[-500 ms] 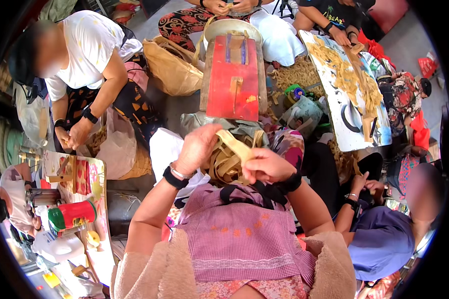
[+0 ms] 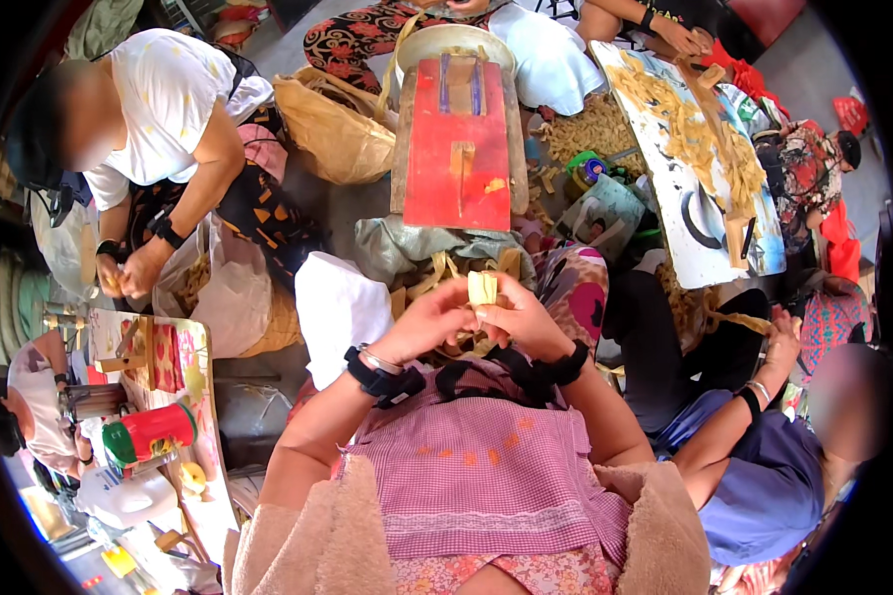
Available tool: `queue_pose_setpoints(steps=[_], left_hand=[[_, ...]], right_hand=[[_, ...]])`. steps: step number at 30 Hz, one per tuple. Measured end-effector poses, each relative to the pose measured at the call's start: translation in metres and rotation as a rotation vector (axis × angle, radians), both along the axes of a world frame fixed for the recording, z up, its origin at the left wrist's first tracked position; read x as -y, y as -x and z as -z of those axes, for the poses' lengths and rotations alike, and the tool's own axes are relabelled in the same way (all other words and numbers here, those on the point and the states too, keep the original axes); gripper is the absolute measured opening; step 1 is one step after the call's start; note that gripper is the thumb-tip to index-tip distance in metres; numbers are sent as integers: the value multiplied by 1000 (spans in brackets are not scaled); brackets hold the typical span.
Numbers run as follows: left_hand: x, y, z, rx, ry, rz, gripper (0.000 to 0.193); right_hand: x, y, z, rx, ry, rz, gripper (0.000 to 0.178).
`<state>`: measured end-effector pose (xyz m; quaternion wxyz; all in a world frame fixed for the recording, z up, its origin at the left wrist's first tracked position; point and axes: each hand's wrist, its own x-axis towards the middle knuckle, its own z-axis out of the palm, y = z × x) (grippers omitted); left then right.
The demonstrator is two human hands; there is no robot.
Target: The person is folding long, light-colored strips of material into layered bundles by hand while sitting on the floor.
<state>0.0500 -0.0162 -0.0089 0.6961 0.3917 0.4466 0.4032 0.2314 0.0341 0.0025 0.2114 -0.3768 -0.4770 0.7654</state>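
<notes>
Above my lap, a pale yellow strip (image 2: 483,289) is folded into a short, squarish piece. My left hand (image 2: 428,322) closes on it from the left, fingertips at its edge. From the other side, my right hand (image 2: 526,317) grips it with the thumb pressed across its lower end. The two hands nearly touch, and they hide the strip's underside. Just beyond them lies a heap of similar loose strips (image 2: 438,270), partly covered by my hands. A pink checked apron (image 2: 476,436) spreads over my lap.
Ahead stands a red board (image 2: 431,183) with a small wooden piece on it. A white table (image 2: 699,238) with many strips is at the right. A side table (image 2: 203,387) holds a red jar (image 2: 164,433). Co-workers sit on both sides, one in a white shirt (image 2: 169,94).
My hands have come together and lowered slightly. The strip, stretched between them before, is now folded up short. At the right, a co-worker's hand has risen with a strip.
</notes>
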Motion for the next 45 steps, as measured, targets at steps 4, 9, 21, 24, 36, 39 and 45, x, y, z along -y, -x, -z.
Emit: queue_pose_setpoints(steps=[4,9,21,24,36,39,45], left_hand=[[-1,3,14,-91,186,28,26],[-1,11,12,-64,38,206,20],[4,-9,-17,-741,-832,18,23],[1,-7,1,-656,-537,90,21],[1,-11,30,-727,-465,-66,20],[-4,-5,30,-685,-556,-96,16],[7,-9,10,-907,-754,-14,17]], right_hand=[[-4,-13,3,25,188,-64,26],[1,-24,22,-55,273,-154,29],[-6,-14,38,-150,507,-166,16],[0,-10,17,-68,454,-15,19],[8,-2,33,382,-572,0,17],[3,-6,12,100,94,-81,23],[-8,-17,14,-51,338,-186,26]])
